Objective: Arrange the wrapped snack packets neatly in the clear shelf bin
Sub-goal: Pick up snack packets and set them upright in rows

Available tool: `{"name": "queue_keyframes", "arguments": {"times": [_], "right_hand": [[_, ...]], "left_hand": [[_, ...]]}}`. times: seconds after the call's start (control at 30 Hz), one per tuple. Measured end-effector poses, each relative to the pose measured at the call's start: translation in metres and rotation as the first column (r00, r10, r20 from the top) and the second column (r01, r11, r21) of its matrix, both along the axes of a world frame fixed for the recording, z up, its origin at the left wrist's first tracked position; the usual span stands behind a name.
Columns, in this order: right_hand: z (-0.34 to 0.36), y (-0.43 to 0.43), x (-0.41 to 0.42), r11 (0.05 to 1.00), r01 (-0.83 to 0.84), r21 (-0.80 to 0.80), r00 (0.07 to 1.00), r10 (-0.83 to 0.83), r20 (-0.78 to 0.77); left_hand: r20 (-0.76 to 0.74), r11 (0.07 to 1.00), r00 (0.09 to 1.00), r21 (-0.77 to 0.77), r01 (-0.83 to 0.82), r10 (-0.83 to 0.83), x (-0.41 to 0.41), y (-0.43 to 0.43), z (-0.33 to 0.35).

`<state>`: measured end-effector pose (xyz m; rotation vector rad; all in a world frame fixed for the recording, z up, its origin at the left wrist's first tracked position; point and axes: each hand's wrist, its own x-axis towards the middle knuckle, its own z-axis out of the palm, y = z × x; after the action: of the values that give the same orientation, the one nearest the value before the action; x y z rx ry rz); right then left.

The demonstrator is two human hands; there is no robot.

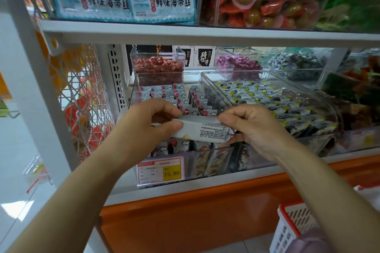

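at frame centre, left hand (153,118) and right hand (249,123) pinch one snack packet (202,129) by its ends, above the clear bin (211,162) front edge.

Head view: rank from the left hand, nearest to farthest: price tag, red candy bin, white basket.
1. Price tag: on the bin front, just below the left hand, which holds a snack packet together with the right hand.
2. Red candy bin: at the shelf's back, above the hand.
3. White basket: bottom right, past the right arm.
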<state>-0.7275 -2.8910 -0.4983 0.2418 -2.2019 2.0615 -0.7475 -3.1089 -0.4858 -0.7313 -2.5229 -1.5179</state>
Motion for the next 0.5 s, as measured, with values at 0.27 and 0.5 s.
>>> {"name": "queue_keyframes", "arguments": {"times": [0.27,0.5], "right_hand": [[-0.008,0.0,-0.005,0.986,-0.036,-0.164,0.998,0.028,-0.052],[-0.008,-0.011,-0.006,0.981,0.172,0.087,0.965,-0.151,-0.214]], "left_hand": [[-0.096,0.989,0.99,-0.095,-0.111,0.102,-0.002,0.007,-0.009],[-0.097,0.978,0.974,-0.013,-0.207,0.205,-0.01,0.017,-0.013]]}}
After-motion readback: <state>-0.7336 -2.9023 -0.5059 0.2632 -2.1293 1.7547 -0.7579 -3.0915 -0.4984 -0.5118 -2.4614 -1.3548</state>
